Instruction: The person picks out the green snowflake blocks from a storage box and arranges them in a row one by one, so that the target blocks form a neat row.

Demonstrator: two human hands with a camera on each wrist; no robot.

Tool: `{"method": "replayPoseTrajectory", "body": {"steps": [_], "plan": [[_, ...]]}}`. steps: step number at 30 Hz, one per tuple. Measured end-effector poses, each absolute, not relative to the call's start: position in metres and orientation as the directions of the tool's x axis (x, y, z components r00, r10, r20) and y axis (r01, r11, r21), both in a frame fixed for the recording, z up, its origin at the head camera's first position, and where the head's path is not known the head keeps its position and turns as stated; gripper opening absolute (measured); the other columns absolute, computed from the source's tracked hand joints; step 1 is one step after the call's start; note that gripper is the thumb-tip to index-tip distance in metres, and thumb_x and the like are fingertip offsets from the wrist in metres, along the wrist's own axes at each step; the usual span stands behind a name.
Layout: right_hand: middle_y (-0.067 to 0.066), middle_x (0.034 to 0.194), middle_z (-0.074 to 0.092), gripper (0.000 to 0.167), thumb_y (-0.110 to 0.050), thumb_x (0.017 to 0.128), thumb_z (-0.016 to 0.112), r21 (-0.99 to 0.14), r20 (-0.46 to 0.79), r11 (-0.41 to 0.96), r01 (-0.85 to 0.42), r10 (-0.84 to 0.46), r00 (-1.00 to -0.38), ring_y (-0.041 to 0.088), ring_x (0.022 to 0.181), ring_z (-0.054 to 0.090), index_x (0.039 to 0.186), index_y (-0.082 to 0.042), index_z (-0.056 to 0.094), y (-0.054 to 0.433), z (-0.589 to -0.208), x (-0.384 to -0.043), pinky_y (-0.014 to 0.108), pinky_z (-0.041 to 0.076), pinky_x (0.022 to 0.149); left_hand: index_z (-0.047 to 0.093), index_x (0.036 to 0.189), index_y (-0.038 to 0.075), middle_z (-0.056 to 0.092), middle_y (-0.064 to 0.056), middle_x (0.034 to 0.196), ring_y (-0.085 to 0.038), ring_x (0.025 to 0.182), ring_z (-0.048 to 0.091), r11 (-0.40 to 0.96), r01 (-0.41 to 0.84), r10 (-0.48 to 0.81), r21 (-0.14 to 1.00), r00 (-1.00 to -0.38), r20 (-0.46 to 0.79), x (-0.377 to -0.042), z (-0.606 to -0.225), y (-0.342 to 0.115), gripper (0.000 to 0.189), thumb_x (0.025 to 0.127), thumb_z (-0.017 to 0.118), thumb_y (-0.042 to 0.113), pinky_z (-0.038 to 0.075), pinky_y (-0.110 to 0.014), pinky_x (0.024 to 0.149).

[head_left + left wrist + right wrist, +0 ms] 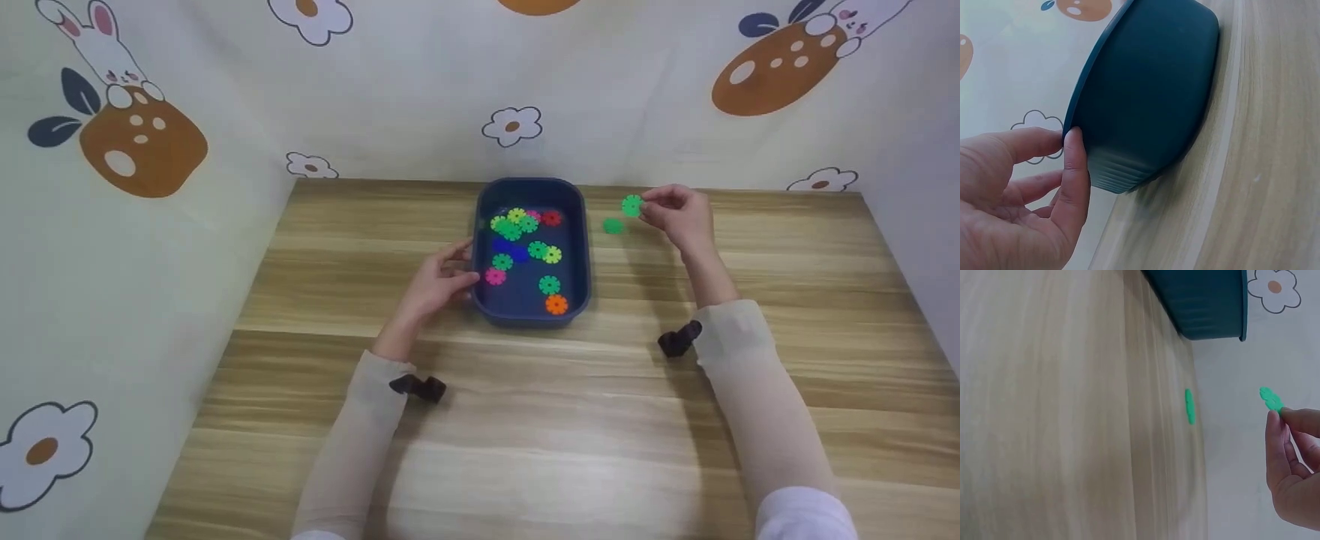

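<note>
A dark blue rectangular plastic tub [532, 319] stands on the table with several notched plastic discs inside, among them an orange disc [556, 304] and a red disc [551, 218]. My left hand [437, 281] pinches the tub's left rim between thumb and fingers, seen closely with the tub's side wall [1145, 84] in the left wrist view. To the right of the tub, my right hand [684, 219] holds up a green notched disc [631, 205] between thumb and fingertips. A second green disc [613, 226] lies on the wood below it, between tub and hand.
The wood-grain table [540, 420] reaches back to a pale patterned cloth [412, 97] hung behind it and along the sides. Each sleeve carries a small black camera mount near the cuff, such as the left mount [420, 388].
</note>
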State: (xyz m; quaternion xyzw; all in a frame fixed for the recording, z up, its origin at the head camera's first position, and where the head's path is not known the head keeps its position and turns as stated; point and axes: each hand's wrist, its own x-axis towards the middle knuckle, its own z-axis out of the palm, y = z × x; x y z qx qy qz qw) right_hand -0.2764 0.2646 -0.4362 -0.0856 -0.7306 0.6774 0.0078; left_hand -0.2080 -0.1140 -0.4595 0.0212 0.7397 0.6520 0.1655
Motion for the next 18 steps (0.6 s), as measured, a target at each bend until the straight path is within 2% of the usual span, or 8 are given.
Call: {"method": "replayPoseTrajectory", "body": {"steps": [11,18], "plan": [[-0.008,0.079,0.066,0.012,0.004,0.089,0.067,-0.971,-0.174,0.133,0.198,0.171,-0.97,0.001,0.073,0.063,0.095,-0.006,0.071,0.275,-0.448,-0.282,0.013,0.057,0.071,0.042,0.151,0.01,0.05,-0.018,0.134,-0.018,0.097,0.06,0.172,-0.175,0.249,0.969,-0.944,-0.215,-0.209,-0.459,-0.114,0.061,0.095,0.063,0.004,0.06,-0.029,0.077],[-0.013,0.082,0.065,0.016,-0.002,0.091,0.068,-0.924,-0.212,0.278,0.263,0.199,-0.957,-0.002,0.076,0.062,0.107,-0.004,0.069,0.277,-0.458,-0.285,0.013,0.056,0.071,0.043,0.151,0.011,0.051,-0.017,0.134,-0.018,0.097,0.061,0.176,-0.17,0.241,0.97,-0.947,-0.21,-0.208,-0.461,-0.115,0.061,0.094,0.064,0.003,0.06,-0.031,0.077]]}}
